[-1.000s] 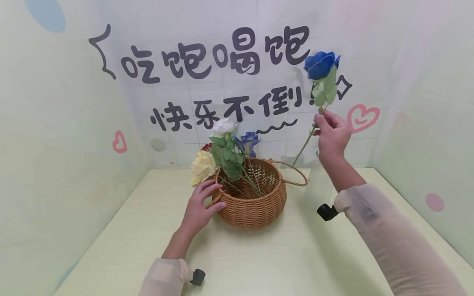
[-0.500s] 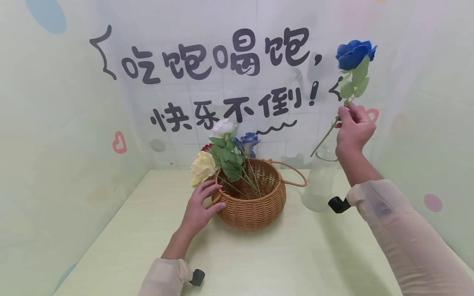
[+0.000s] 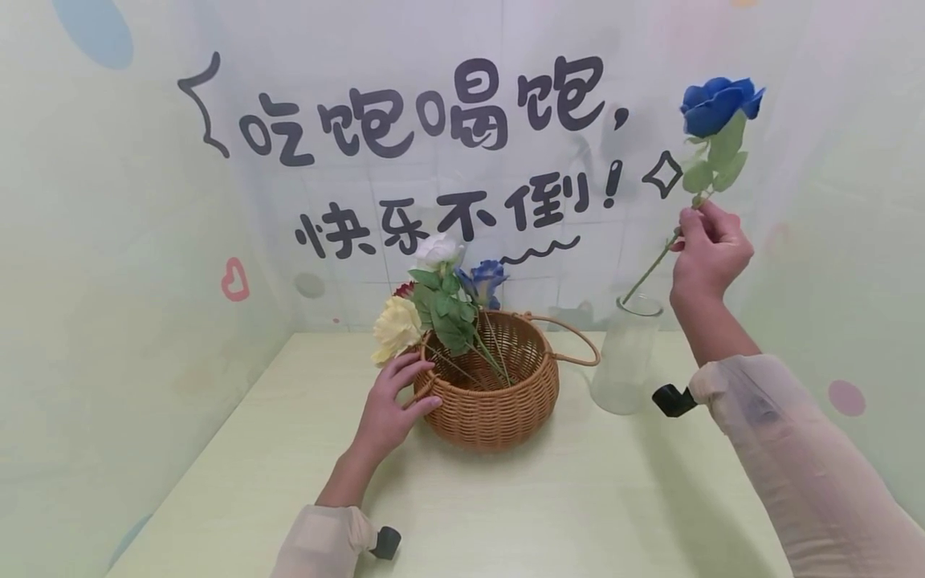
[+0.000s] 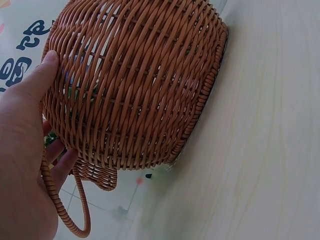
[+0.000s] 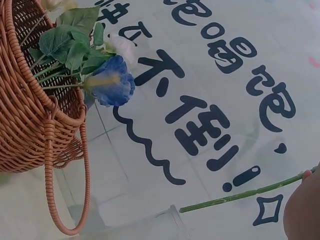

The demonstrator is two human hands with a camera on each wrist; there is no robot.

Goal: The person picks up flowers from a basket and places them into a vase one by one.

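My right hand (image 3: 711, 249) pinches the green stem of a blue rose (image 3: 719, 108), raised with its bloom up and the stem slanting down to the left. The stem's lower end (image 5: 187, 208) is right at the rim of a clear glass vase (image 3: 625, 361). My left hand (image 3: 390, 409) grips the near left side of a brown wicker basket (image 3: 499, 413), thumb on the outer wall and fingers by a handle (image 4: 82, 220). Leaning in the basket are a yellow flower (image 3: 397, 327), a white one (image 3: 437, 251), a blue one (image 3: 484, 281) and a partly hidden dark red one (image 3: 405, 289).
Basket and vase stand on a pale wooden table (image 3: 491, 514). The basket's other handle (image 3: 578, 357) sticks out toward the vase. Behind is a white wall sheet with large dark characters (image 3: 477, 104), and pale walls rise on both sides.
My right hand has carried the blue rose to the right, bringing the stem end from left of the vase to its mouth. My left hand has stayed on the basket.
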